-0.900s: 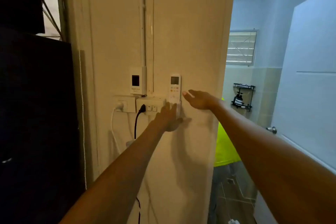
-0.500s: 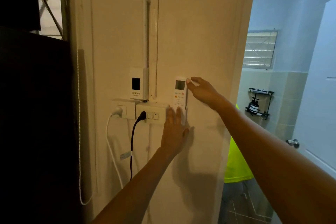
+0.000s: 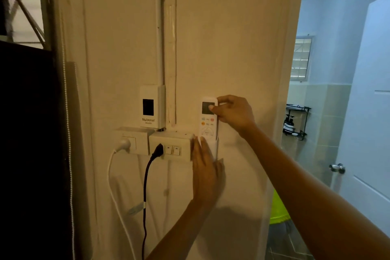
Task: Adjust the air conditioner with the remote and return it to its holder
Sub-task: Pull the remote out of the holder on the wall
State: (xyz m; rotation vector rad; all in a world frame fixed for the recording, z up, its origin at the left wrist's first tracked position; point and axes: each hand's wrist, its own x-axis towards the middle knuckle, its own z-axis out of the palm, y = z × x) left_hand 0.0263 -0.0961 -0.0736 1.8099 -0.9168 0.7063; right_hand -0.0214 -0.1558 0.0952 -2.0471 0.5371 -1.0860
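Remote [image 3: 207, 120] upright in wall holder [image 3: 213, 148], beside switch box [image 3: 171, 146]. Right hand [image 3: 233, 113] pinching remote's top, thumb on screen. Left hand [image 3: 205, 172] flat, fingers extended, pressed over holder, grasping nothing.

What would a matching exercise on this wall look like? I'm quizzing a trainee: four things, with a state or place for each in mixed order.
Things:
1. remote
2. black plug
3. left hand
4. right hand

States or places:
A. flat against the holder
B. pinching the remote's top
C. standing upright in the holder
D. pushed into the socket box

Pairs: 1-C, 2-D, 3-A, 4-B
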